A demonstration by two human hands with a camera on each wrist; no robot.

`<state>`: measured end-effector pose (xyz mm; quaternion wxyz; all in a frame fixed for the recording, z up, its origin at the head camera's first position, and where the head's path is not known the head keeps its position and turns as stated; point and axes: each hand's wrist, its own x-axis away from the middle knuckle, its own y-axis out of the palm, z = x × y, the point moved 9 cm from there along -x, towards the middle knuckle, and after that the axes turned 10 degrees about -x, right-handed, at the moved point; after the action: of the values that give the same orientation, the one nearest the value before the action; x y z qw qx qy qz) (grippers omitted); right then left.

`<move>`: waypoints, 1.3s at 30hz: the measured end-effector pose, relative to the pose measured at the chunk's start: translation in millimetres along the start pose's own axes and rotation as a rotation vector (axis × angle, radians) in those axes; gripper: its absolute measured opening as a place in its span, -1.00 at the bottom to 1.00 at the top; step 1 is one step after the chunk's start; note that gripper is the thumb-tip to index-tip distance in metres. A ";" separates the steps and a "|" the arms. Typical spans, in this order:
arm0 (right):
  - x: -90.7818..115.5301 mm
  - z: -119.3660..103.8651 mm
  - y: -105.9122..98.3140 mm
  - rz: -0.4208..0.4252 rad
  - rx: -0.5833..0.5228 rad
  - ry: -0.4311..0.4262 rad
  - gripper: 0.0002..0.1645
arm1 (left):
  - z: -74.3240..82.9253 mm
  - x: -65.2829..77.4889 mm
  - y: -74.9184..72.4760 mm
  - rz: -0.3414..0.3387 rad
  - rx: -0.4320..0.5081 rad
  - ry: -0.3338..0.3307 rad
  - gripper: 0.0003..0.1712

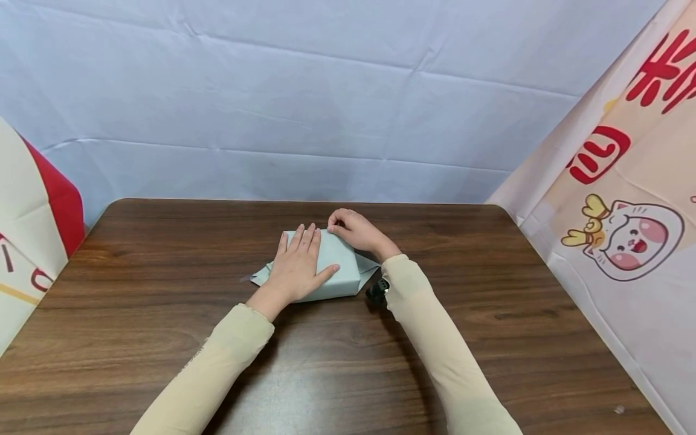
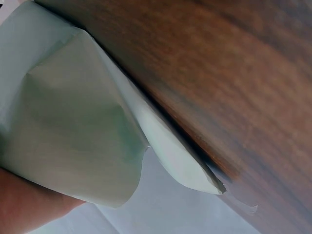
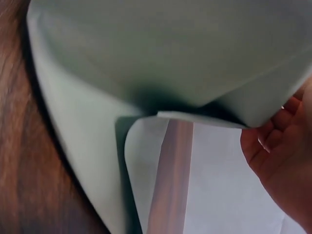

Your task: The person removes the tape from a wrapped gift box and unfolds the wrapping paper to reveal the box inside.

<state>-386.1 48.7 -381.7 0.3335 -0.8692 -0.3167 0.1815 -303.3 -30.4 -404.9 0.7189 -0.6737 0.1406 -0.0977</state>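
A box-shaped package in pale green wrapping paper (image 1: 339,275) sits on the table, with unfolded flaps of paper sticking out at both ends. My left hand (image 1: 296,266) lies flat on its top, fingers spread and thumb out to the side. At the far right corner, my right hand (image 1: 356,231) pinches the paper's edge between thumb and curled fingers. The right wrist view shows the open paper end (image 3: 161,63) and the fingers (image 3: 278,126) at its corner. In the left wrist view the left flap (image 2: 78,122) stands open above a lower flap (image 2: 165,141).
Wood-grain table (image 1: 163,254) surrounds the package. A clear strip (image 2: 243,200) sticks out from the lower left flap's tip. Beside the right cuff is a small black device (image 1: 376,293). Pale cloth (image 1: 304,109) hangs behind the table, with a printed banner (image 1: 625,181) at right.
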 end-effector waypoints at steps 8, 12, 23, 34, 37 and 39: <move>-0.6 9.7 -2.8 0.075 -0.120 0.125 -0.84 | -1.0 -0.7 1.5 -0.010 -0.003 -0.005 0.01; -0.5 14.3 -5.7 0.104 -0.188 0.165 -0.82 | -1.4 -1.6 0.6 -0.010 -0.001 0.000 0.02; 16.9 10.4 -24.3 0.199 -0.247 0.112 -0.79 | 1.4 3.9 -5.6 0.010 -0.017 0.025 -0.01; 41.5 -16.3 -27.4 0.157 -0.189 -0.070 -0.84 | 22.1 35.7 -21.9 0.042 -0.080 0.071 -0.06; 47.9 -26.9 -27.5 0.155 -0.148 -0.139 -0.85 | 29.0 47.3 -28.3 0.073 -0.097 0.082 -0.08; 51.6 -33.5 -27.6 0.154 -0.121 -0.181 -0.87 | 33.6 55.2 -33.6 0.113 -0.105 0.091 -0.08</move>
<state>-342.4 83.7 -344.1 0.2356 -0.8896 -0.2883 0.2645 -238.4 -19.4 -373.6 0.6800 -0.6961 0.2158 -0.0800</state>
